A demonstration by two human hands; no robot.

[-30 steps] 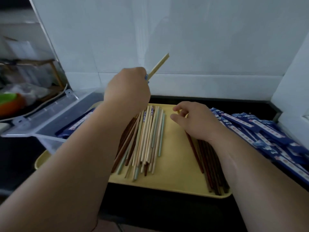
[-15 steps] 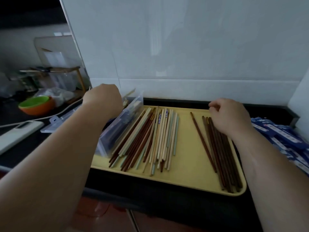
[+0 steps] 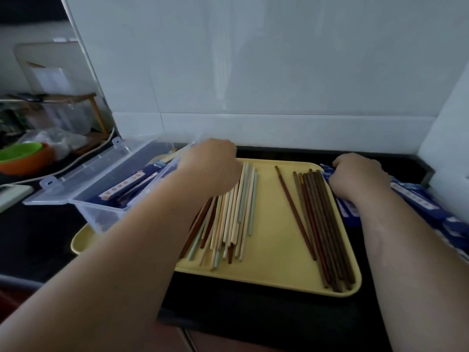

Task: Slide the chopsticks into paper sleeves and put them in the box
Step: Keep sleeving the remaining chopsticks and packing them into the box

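Note:
A yellow tray [image 3: 269, 224] holds a pile of light and pastel chopsticks [image 3: 236, 217] on its left and a row of dark brown chopsticks [image 3: 319, 224] on its right. A clear plastic box [image 3: 101, 217] with its lid [image 3: 83, 174] folded open stands at the tray's left end, with blue sleeved chopsticks [image 3: 127, 186] inside. My left hand [image 3: 210, 163] hovers over the far ends of the light pile, beside the box; its fingers are hidden. My right hand [image 3: 355, 176] lies curled on the near end of the blue paper sleeves [image 3: 416, 199] right of the tray.
White tiled wall runs close behind the tray and turns a corner at the right. On the dark counter to the left are a green and orange bowl [image 3: 22, 158], a white cable [image 3: 83, 158] and a wooden rack [image 3: 76, 102].
My left hand carried a sleeved chopstick down to the box and has come back over the light pile. My right hand moved from the dark chopsticks right onto the sleeve pile.

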